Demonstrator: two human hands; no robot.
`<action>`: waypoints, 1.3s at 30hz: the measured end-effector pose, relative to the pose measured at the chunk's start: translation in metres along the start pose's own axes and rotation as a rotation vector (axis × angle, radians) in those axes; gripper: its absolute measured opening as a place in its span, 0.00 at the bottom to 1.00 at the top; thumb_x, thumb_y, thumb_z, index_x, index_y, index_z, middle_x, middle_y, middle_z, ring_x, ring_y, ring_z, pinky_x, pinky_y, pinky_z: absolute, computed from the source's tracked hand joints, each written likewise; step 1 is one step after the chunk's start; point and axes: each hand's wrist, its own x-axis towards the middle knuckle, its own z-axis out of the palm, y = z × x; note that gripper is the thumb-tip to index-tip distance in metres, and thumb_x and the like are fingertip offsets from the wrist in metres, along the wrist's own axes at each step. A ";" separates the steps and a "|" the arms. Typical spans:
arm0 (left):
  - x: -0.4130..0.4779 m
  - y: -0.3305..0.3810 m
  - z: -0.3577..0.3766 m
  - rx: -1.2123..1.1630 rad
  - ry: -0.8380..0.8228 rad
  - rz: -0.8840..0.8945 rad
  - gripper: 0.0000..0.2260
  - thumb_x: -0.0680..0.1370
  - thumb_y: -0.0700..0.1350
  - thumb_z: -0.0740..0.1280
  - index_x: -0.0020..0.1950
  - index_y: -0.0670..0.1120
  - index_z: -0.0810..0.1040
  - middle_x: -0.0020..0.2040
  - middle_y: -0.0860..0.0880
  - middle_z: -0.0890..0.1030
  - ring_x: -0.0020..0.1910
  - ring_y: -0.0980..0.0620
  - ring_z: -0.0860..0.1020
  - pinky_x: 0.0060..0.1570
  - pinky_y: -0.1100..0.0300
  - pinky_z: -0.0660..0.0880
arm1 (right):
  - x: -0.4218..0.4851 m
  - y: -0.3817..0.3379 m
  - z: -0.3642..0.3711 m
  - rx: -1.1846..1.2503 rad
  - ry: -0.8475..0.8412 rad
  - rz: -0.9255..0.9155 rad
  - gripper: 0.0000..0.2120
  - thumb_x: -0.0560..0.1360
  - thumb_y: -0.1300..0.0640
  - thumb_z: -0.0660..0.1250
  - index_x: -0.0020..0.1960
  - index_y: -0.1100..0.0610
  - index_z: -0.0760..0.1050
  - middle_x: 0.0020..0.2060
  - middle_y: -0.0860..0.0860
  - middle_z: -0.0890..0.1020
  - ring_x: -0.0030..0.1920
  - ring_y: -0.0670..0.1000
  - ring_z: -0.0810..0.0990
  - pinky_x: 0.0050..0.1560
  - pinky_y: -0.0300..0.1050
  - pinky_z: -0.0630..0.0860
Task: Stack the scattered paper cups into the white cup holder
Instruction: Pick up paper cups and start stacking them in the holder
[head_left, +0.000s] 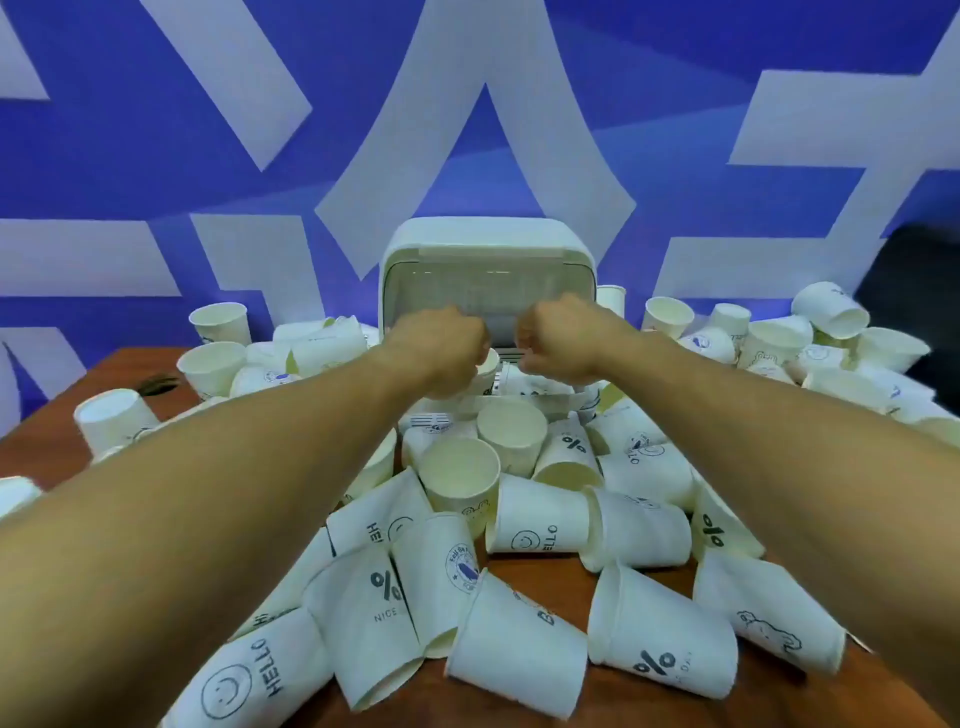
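tumbled paper cups (519, 649) heaped over wooden table (535, 564) across lower frame, none stacked yet. at centre, left hand (439, 343) and right hand (558, 340) curled side by side against white cup holder (485, 239), probably to open its front; grip hidden, cannot tell.

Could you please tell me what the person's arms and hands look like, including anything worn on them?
The left forearm and right forearm are bare, with no sleeves in view. The left hand and right hand wear no gloves, and no watch, bracelet or ring shows.
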 end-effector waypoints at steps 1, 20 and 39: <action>0.003 0.000 0.001 0.016 -0.026 -0.015 0.08 0.78 0.46 0.67 0.55 0.53 0.79 0.54 0.46 0.78 0.49 0.44 0.77 0.50 0.50 0.77 | 0.002 0.002 0.003 -0.006 -0.016 0.003 0.06 0.74 0.52 0.68 0.43 0.54 0.74 0.39 0.54 0.78 0.40 0.56 0.76 0.36 0.45 0.70; 0.001 -0.021 0.016 0.157 -0.112 0.047 0.08 0.78 0.42 0.66 0.56 0.47 0.79 0.44 0.48 0.74 0.41 0.46 0.74 0.42 0.53 0.75 | 0.035 -0.012 0.038 0.008 -0.170 -0.031 0.16 0.73 0.66 0.68 0.58 0.52 0.79 0.61 0.52 0.76 0.53 0.54 0.76 0.48 0.45 0.73; -0.014 -0.027 0.016 0.230 -0.066 0.024 0.09 0.79 0.42 0.65 0.59 0.47 0.78 0.48 0.44 0.79 0.40 0.45 0.72 0.40 0.55 0.69 | 0.014 -0.021 0.024 -0.068 -0.059 0.040 0.04 0.79 0.53 0.64 0.47 0.53 0.72 0.43 0.55 0.72 0.42 0.57 0.72 0.39 0.48 0.69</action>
